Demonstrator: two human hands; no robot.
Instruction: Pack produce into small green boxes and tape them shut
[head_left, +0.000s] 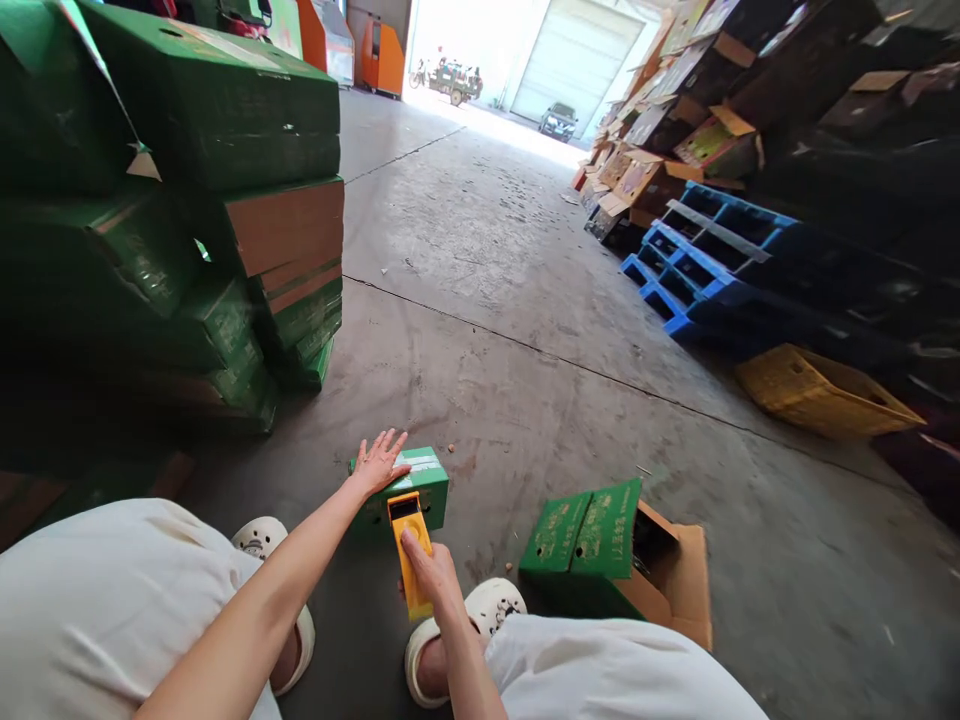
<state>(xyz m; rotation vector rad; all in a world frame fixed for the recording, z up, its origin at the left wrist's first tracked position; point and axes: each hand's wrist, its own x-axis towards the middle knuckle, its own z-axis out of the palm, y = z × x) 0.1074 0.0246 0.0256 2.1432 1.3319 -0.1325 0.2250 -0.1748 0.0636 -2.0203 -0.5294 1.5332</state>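
A small green carton [433, 487] stands on the floor between my feet, with a pale strip of tape [421, 462] along its top. My left hand [379, 467] lies on the carton's top, fingers spread and flat. In my right hand [435, 577] is a yellow tape dispenser [411, 560], its handle gripped in closed fingers with the thumb along the upper face. The dispenser's dark front end is against or just before the carton's near side; I cannot tell whether they touch.
To the right an open green carton [581, 535] lies with its flaps out. Stacked green cartons [292, 240] rise at the left. Blue pallets [690, 255], a yellow crate [817, 390] and a heap of used boxes [637, 180] line the right. My white clogs [499, 605] flank the small carton.
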